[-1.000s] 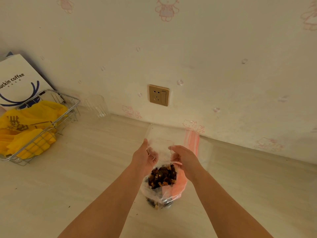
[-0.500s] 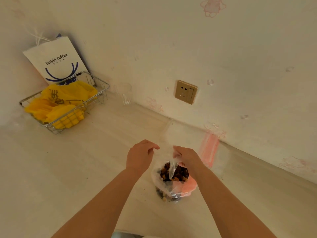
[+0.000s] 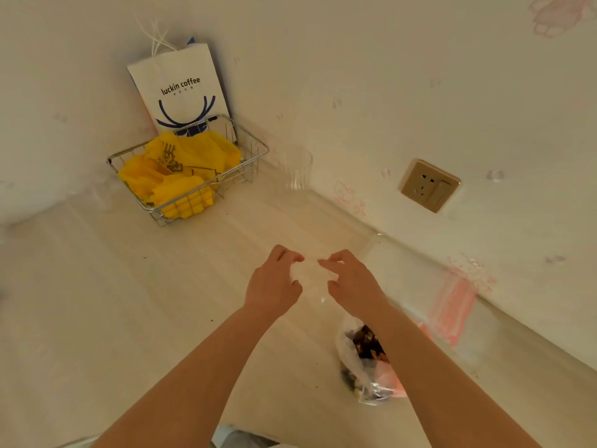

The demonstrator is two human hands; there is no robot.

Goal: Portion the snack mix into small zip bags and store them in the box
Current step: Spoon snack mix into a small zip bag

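Note:
My left hand point(image 3: 274, 282) and my right hand point(image 3: 352, 282) are close together above the counter, fingers curled. Between them they pinch a small clear zip bag point(image 3: 311, 278), which is faint and hard to make out. The clear bag of dark snack mix point(image 3: 361, 357) stands on the counter below my right forearm, which hides part of it. A bundle of pink-striped zip bags point(image 3: 452, 305) lies in clear plastic along the foot of the wall to the right. I cannot make out a box for certain.
A wire basket point(image 3: 255, 150) holding yellow bags sits in the far left corner, with a white luckin coffee paper bag point(image 3: 181, 88) behind it. A clear glass point(image 3: 295, 171) stands by the wall. A gold wall socket point(image 3: 429, 185) is at the right.
Both hands left the snack mix bag and moved up and away from it. They now hold a small clear bag between them. The view has swung left and down.

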